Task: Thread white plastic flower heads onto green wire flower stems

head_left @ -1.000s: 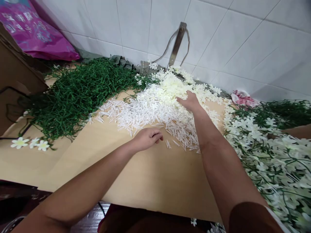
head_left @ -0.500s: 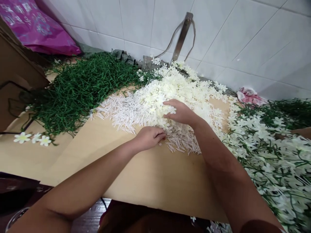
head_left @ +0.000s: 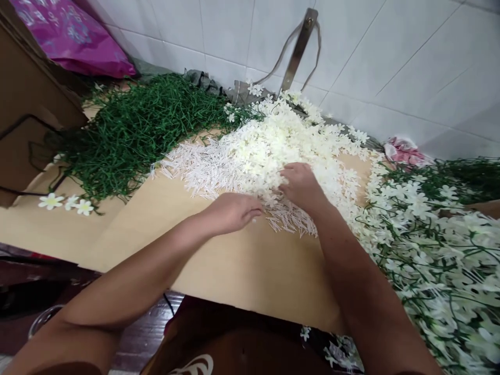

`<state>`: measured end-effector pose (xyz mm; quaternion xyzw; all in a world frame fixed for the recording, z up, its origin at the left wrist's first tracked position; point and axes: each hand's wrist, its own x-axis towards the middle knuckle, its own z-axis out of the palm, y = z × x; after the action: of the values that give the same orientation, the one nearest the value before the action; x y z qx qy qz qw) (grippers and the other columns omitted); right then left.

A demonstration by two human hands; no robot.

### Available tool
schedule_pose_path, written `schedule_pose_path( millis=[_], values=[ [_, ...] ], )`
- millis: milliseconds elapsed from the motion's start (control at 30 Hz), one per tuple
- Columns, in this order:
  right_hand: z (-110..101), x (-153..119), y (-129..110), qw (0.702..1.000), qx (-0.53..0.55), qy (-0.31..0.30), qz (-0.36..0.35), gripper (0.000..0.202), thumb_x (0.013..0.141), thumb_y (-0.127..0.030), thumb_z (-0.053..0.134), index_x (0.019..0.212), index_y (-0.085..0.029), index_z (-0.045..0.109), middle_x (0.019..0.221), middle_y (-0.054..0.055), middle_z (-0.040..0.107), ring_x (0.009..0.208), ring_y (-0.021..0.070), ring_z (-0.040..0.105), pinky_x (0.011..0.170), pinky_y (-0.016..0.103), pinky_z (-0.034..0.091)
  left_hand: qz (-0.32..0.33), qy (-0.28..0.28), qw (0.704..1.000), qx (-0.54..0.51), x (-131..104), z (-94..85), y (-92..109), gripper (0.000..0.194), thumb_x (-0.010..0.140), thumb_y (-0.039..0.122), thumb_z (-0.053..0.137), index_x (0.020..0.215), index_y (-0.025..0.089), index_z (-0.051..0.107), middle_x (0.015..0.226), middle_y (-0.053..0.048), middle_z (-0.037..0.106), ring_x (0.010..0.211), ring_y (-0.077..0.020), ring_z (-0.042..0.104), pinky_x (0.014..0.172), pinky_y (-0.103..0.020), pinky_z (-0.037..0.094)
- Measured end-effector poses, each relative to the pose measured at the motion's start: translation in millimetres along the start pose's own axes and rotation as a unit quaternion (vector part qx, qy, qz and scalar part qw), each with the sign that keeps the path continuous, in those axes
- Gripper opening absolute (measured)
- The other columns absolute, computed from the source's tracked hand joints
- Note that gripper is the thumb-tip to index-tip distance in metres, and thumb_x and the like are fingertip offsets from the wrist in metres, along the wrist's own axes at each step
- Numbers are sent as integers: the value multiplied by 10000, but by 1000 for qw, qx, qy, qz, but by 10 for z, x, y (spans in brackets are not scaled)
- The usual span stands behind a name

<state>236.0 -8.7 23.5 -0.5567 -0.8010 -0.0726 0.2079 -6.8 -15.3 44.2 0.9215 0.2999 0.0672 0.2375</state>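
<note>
A heap of white artificial flowers (head_left: pixel 269 138) lies on the cardboard sheet (head_left: pixel 219 265), beside and partly over a spread of thin white sticks (head_left: pixel 211 166). My right hand (head_left: pixel 300 185) is at the near side of the flower heap, its fingers curled together on white petals; how many flowers they hold is unclear. To its left, my left hand (head_left: pixel 236 211) is just above the cardboard near the sticks. Its thumb and fingers are pinched together, with a tiny white bit showing below the fingertips; what they hold is too small to make out.
A tangle of green plastic stems (head_left: pixel 152 125) lies at the back left by a cardboard box (head_left: pixel 35 114) and a purple bag (head_left: pixel 86 41). Stemmed white flowers (head_left: pixel 441 255) are piled on the right. A metal bracket (head_left: pixel 299 49) stands against the tiled wall.
My right hand has moved slightly right along the flower heap, and its spread fingers have curled in. My left hand stays pinched, a little further left. The view has tilted slightly downward.
</note>
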Motion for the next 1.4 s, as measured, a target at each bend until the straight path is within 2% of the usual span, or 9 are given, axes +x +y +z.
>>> schedule_pose_path(
  millis=[133,267,467,633,733,833,1000,1200,1400],
  values=[
    [-68,-63,124,997,-14,76,26,271,792,-244,621,1042,-145,656,1027,161,637,1020,324,545,932,541,428,-99,70,990,68,-243,-326,-174,272,899,281,425,923,204,685,967,-44,704,899,-203,623,733,-298,412],
    [-118,-103,-140,994,-10,111,23,234,839,-264,585,1050,-179,639,1059,141,620,1046,312,514,925,527,427,-196,107,964,146,-357,-414,-481,318,862,323,479,1092,183,649,1070,-103,650,1004,-262,604,817,-345,434],
    [28,36,-925,999,16,-23,-40,195,877,-223,559,1038,-162,651,1103,137,613,1062,282,468,901,429,418,-193,72,964,170,-214,-297,-543,279,840,242,411,912,206,678,975,-74,687,920,-249,631,747,-335,426],
    [199,317,-1160,993,7,-114,18,314,904,-217,507,1197,-157,606,1145,160,593,1060,297,478,871,410,408,-204,89,966,135,-150,-329,-448,299,815,227,420,942,214,690,1010,-55,706,935,-237,633,744,-319,425],
    [250,421,-1139,989,18,-145,38,263,887,-185,512,1106,-149,653,1109,164,602,1051,304,506,860,410,413,-208,64,968,124,-178,-322,-463,298,828,271,438,983,216,687,997,-63,687,902,-222,629,739,-306,427],
    [230,414,-1031,985,83,-130,74,180,855,-161,543,987,-151,664,1046,136,625,1011,263,551,869,386,432,-200,53,972,115,-208,-293,-503,282,820,285,455,958,213,690,980,-76,670,879,-225,620,721,-306,423],
    [140,248,-745,967,230,-35,103,81,796,-128,555,776,-186,608,900,64,643,840,186,583,785,339,466,-186,91,975,79,-174,-285,-506,221,801,272,492,846,218,701,941,-64,690,872,-224,622,720,-295,418],
    [34,85,-615,948,293,71,103,39,797,-190,569,765,-199,590,885,55,638,883,187,590,765,345,484,-185,169,968,23,-70,-296,-449,240,788,201,507,936,208,697,879,-48,692,786,-190,601,706,-290,414],
    [-58,40,-561,950,265,92,136,90,842,-239,552,798,-199,620,847,53,627,773,173,565,700,345,490,-155,221,937,-223,17,-294,-388,244,760,200,580,985,136,651,711,-8,599,617,-109,513,614,-244,401]
  ],
)
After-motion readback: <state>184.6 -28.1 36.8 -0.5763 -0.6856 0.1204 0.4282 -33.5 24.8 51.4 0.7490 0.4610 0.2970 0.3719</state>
